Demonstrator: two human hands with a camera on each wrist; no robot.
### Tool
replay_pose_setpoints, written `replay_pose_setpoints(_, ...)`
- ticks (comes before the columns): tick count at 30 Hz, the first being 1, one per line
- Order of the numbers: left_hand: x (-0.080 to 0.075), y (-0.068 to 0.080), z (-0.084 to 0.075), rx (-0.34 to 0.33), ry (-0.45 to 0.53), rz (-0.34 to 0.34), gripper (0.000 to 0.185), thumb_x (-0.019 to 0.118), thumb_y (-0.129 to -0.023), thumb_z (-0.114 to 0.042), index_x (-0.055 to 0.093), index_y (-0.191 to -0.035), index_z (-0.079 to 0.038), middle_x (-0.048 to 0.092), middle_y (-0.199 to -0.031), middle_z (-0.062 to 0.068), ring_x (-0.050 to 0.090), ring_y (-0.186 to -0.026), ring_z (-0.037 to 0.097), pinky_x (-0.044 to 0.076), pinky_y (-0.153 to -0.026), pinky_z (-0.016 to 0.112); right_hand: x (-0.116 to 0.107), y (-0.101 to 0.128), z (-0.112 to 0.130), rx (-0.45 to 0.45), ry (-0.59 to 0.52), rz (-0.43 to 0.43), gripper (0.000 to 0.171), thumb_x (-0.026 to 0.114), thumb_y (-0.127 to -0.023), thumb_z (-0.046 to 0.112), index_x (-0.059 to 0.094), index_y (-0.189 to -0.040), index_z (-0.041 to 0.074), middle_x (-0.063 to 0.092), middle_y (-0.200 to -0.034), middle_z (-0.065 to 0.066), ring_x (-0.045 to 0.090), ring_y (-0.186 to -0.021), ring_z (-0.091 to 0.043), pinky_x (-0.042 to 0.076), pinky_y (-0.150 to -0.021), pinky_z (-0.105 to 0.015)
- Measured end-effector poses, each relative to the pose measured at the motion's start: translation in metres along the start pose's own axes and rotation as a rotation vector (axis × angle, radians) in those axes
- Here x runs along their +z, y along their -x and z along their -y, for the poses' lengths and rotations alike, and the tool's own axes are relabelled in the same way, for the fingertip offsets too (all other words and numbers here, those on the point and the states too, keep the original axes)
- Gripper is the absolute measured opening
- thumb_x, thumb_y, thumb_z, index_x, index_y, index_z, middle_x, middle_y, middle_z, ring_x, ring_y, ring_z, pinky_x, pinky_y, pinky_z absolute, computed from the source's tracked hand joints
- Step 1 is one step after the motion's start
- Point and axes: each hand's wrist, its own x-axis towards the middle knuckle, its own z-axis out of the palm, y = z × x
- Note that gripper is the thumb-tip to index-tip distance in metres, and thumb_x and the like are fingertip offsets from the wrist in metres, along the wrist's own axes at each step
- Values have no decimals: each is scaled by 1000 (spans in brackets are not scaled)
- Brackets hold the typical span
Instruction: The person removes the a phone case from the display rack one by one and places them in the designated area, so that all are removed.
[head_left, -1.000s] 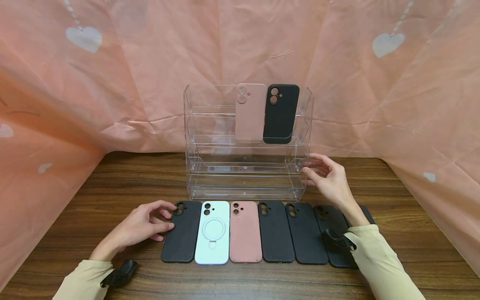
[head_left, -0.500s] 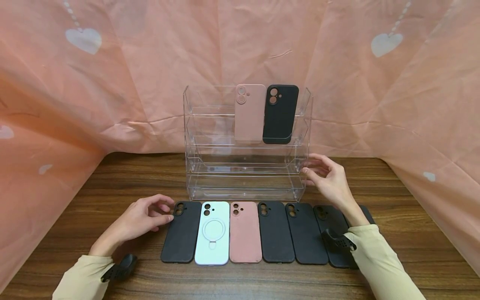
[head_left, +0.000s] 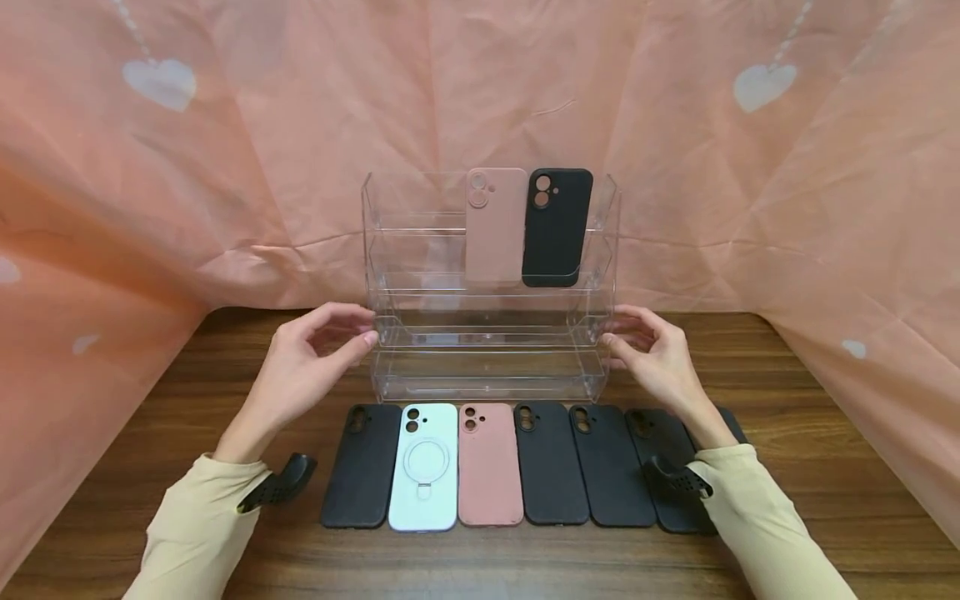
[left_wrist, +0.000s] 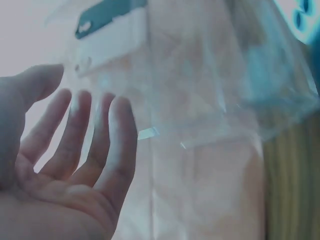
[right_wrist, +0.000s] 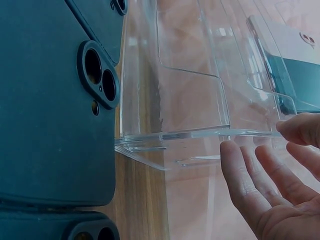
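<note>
A clear acrylic tiered rack point(head_left: 487, 387) stands on the table. At its left side is my left hand point(head_left: 300, 360), thumb tip near the front edge; in the left wrist view its fingers are extended beside the clear panel. My right hand point(head_left: 660, 362) is at the right side, and in the right wrist view its thumb and fingertips point(right_wrist: 230, 150) meet or nearly meet the side panel. A pink phone case point(head_left: 497, 237) and a black phone case point(head_left: 557, 237) lean upright in the upper tier, right of its middle. Neither hand holds a phone case.
A row of phone cases lies flat before the rack: a black case point(head_left: 360, 475), a white case point(head_left: 424, 508) with a ring, a pink case point(head_left: 491, 475), then several black ones point(head_left: 555, 475). My right forearm passes over the rightmost cases. A pink cloth point(head_left: 300, 167) hangs behind.
My left hand has left the leftmost black case and moved up and right to the rack's left side. The right hand stays at the rack's right side.
</note>
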Motion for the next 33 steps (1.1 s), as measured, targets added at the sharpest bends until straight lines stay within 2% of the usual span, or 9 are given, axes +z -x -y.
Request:
replay_pose_setpoints(5,17,-28,-23,45,90,-48,23,75,-94,-24,72,-117,-20,74,-110,1,71,-98,9,57,-77,18,-1,-1,1,9,-2,-1,43,67,-95,-3,55,-136,-3,70,-109,-1,73,-92,-7,65,-70,-29)
replay_pose_setpoints(10,34,-52,-40,64,179,-60,26,75,-94,-23,71,-119,-16,73,-115,7,71,-104,15,60,-82,21,-1,-2,1,2,-22,5,40,67,-95,-4,58,-133,4,71,-108,0,73,-91,-7,65,-70,-30)
replay_pose_setpoints(13,45,-66,-49,66,222,-77,28,75,-94,-22,71,-120,-14,72,-116,7,72,-105,16,62,-81,23,0,-1,1,2,-32,2,40,66,-94,-6,59,-132,6,71,-108,0,73,-92,-7,65,-70,-30)
replay_pose_setpoints(17,58,-83,-59,65,281,-99,30,74,-93,-20,70,-122,-11,72,-117,11,74,-101,21,65,-76,30,0,0,0,7,-40,0,41,66,-94,-6,58,-133,4,71,-107,0,74,-92,-7,65,-70,-30)
replay_pose_setpoints(22,72,-101,-64,60,307,-128,33,73,-94,-17,67,-126,-9,73,-118,13,76,-99,25,65,-70,33,0,-1,1,5,-26,2,42,67,-95,-4,55,-135,-3,70,-107,0,74,-91,-7,65,-70,-30)
replay_pose_setpoints(25,79,-110,-64,48,330,-141,34,73,-94,-16,66,-127,-9,72,-121,14,76,-102,26,65,-69,30,0,-2,1,6,-24,2,42,66,-95,-5,55,-135,-4,70,-107,0,74,-91,-8,65,-70,-30)
replay_pose_setpoints(33,91,-121,-61,-28,320,-171,36,73,-93,-17,66,-128,-13,72,-120,11,77,-93,29,65,-64,31,1,0,1,0,-17,5,45,66,-95,-6,51,-137,-10,71,-108,0,73,-92,-5,65,-71,-31)
